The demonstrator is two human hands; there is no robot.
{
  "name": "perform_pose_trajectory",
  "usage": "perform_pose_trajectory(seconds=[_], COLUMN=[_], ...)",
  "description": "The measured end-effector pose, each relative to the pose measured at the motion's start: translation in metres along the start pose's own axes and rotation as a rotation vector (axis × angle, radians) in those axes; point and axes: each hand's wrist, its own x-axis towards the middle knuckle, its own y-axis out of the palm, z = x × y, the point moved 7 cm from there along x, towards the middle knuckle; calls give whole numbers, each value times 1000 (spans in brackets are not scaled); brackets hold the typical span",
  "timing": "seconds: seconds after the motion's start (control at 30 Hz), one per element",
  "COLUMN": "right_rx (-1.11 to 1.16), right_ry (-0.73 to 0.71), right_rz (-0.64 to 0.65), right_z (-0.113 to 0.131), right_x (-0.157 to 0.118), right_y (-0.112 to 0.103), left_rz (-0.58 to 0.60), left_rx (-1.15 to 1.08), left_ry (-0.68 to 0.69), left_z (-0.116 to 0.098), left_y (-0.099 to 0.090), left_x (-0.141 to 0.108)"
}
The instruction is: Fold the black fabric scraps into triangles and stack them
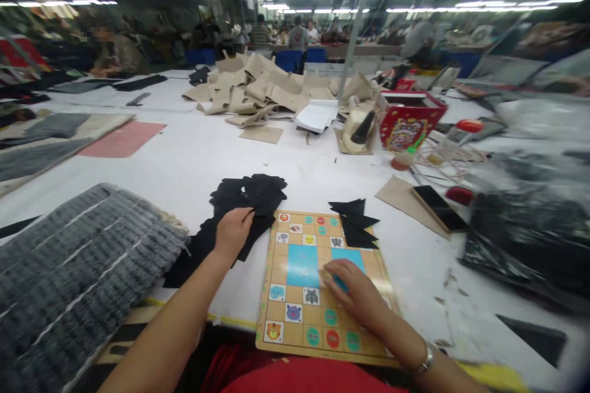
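Note:
My left hand (pixel 233 234) is closed in a pinch at the edge of a loose heap of black fabric pieces (pixel 249 193), with its fingertips on one piece. In front of me lies a wooden board game board (pixel 279 265) printed with animal pictures, coloured circles and blue squares. My right hand (pixel 354 290) rests on the board's middle right, fingers bent and loosely apart, with nothing visible in them. A small stack of pointed black fabric pieces (pixel 357 227) overlaps the board's upper right corner.
Grey striped fabric (pixel 87 276) is stacked at left, near a pink sheet (pixel 124 139). Beige scraps (pixel 271 86) are heaped at the back. At right are a red box (pixel 410 120), a thread cone (pixel 362 129), a phone (pixel 440 209) and black plastic bags (pixel 516 239). People sit farther back.

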Motion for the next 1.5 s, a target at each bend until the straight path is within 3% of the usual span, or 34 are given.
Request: perform_pose_trajectory(seconds=[0.03, 0.1, 0.2, 0.27, 0.33, 0.5, 0.73, 1.03, 1.3, 1.5], right_rx=[78, 191, 219, 112, -60, -342, -327, -208, -232, -376], right_ry=[52, 198, 324, 291, 211, 130, 87, 143, -251, -412], right_rz=[13, -11, 17, 124, 243, 458, 554, 455, 164, 236], right_z=[2, 0, 1, 13, 30, 53, 53, 54, 67, 77], right_x=[-1, 0, 4, 7, 8, 14, 27, 21, -2, -7], right_y=[0, -4, 1, 13, 28, 58, 71, 75, 79, 83], left_rz=[-28, -93, -59, -26, -12, 29, 43, 39, 63, 115], left_rx=[-49, -165, -202, -193, -176, -218, -58, 41, -9, -200], left_ry=[62, 399, 733, 783, 755, 629, 422, 367, 333, 228], left_z=[-10, -48, -93, -109, -115, -102, -92, -92, -87, -72], left_y=[-7, -19, -16, -8, -2, 4, 6, 1, 2, 6], left_x=[-14, -57, -130, -163, -177, -176, -171, -167, -167, -166])
